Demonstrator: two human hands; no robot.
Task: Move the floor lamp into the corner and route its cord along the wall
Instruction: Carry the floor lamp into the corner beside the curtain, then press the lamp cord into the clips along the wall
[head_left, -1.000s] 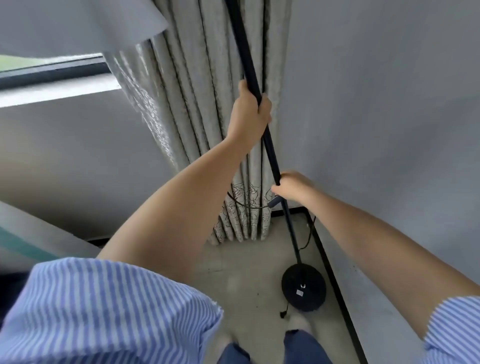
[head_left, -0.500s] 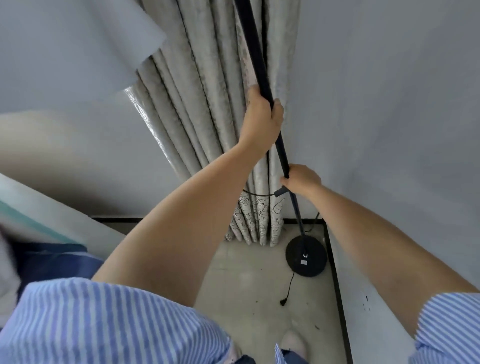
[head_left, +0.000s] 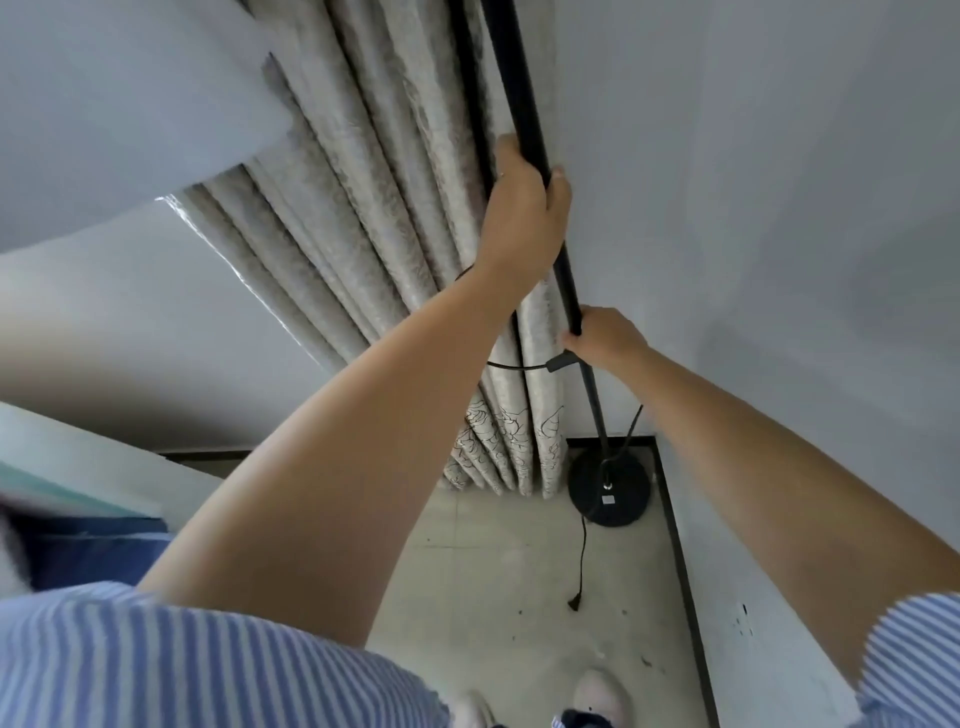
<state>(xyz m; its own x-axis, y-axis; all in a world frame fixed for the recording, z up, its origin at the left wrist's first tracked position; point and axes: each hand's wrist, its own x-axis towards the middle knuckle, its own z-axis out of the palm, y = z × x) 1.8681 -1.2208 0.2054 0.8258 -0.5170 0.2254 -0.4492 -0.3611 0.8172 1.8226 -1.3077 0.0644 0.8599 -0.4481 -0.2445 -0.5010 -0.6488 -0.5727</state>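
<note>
Both hands clamped on the black pole (head_left: 524, 98) of the floor lamp. Left hand (head_left: 524, 218) wrapped around the upper stretch, thumb on the wall side; right hand (head_left: 605, 338) closed lower down, just above a small black inline piece (head_left: 558, 361) on the cord (head_left: 583, 551). Hands apart, one above the other along the shaft. Pole leaning slightly, top end out of frame. Round black base (head_left: 609, 488) down on the pale floor (head_left: 498, 571), tucked into the corner between the grey wall (head_left: 779, 208) and the patterned beige curtain (head_left: 395, 182), close beside the dark skirting (head_left: 680, 545). Cord looping from the pole across the curtain folds, another stretch trailing from the base over the floor, its loose end (head_left: 574, 603) lying well short of the wall. Striped blue sleeves (head_left: 182, 660) and shoe tips (head_left: 602, 696) at the bottom edge.
</note>
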